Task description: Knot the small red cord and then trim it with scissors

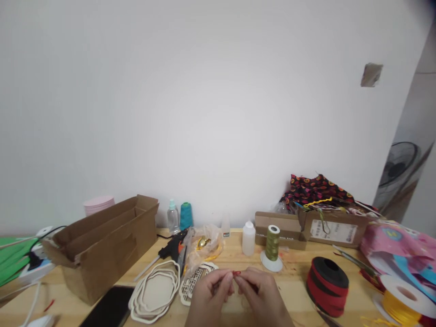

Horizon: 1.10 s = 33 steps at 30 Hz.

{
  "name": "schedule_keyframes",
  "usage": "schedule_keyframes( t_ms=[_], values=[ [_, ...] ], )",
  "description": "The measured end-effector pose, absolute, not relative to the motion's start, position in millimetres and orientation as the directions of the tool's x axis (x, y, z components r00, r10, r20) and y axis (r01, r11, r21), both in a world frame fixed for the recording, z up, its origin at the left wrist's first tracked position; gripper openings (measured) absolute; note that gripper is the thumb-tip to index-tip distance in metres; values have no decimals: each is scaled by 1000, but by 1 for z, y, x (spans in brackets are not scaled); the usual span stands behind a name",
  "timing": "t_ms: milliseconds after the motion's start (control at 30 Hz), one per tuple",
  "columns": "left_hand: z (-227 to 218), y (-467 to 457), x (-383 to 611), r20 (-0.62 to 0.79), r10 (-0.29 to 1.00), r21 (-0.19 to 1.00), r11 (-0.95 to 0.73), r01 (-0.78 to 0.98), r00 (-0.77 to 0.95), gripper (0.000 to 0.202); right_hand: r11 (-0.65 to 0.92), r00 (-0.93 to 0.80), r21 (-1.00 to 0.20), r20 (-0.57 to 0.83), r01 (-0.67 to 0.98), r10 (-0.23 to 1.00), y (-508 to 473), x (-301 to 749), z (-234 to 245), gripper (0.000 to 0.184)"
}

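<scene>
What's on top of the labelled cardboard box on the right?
A yellow cord and other strands lie across the top of the box, with patterned cloth behind them. Anything beneath is covered.

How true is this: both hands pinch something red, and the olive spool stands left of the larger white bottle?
The head view shows the olive spool right, not left, of the larger white bottle; the left hand and right hand do pinch something red.
</scene>
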<state>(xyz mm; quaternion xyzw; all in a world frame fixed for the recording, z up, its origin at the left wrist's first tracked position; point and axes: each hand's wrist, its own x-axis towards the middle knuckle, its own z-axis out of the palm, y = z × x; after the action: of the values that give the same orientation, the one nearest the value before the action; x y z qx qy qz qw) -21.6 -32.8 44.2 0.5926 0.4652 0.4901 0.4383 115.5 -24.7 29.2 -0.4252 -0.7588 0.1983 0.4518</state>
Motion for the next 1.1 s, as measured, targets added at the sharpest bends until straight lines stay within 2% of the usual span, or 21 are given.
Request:
schedule_keyframes(
  t_ms=[100,233,333,400,500,600,700,867,1000,1033,1100],
  values=[
    [46,-34,-21,223,965,953,-246,177,140,30,489,-206,-815,444,311,872,-24,116,29,34],
    [48,-35,-22,236,949,935,-280,218,206,32,510,-234,-826,460,240,856,-21,116,28,35],
    [47,-34,-24,245,940,903,-310,298,237,32,527,-193,-796,490,297,850,-20,120,30,31],
    [46,-33,-25,251,929,862,-342,374,271,30,587,-179,-706,567,396,804,-22,124,35,27],
    [43,-32,-24,246,923,828,-359,431,296,32,708,-255,-444,718,549,647,-27,130,45,23],
    [43,-33,-23,189,952,898,-267,349,241,32,782,-380,-198,787,591,486,-33,131,52,19],
    [47,-33,-23,104,973,966,-148,211,206,33,816,-453,-108,787,567,419,-35,129,53,17],
    [49,-32,-23,53,978,998,-47,-31,199,39,820,-484,-132,751,557,449,-31,126,46,19],
    [41,-30,-22,50,969,976,4,-218,241,39,810,-405,-290,750,509,523,-29,121,39,21],
    [39,-29,-21,47,968,975,8,-222,245,38,807,-387,-336,745,485,543,-29,120,39,21],
    [37,-29,-21,65,970,993,-41,-107,236,36,797,-374,-413,723,442,581,-30,119,40,20]
  ],
)
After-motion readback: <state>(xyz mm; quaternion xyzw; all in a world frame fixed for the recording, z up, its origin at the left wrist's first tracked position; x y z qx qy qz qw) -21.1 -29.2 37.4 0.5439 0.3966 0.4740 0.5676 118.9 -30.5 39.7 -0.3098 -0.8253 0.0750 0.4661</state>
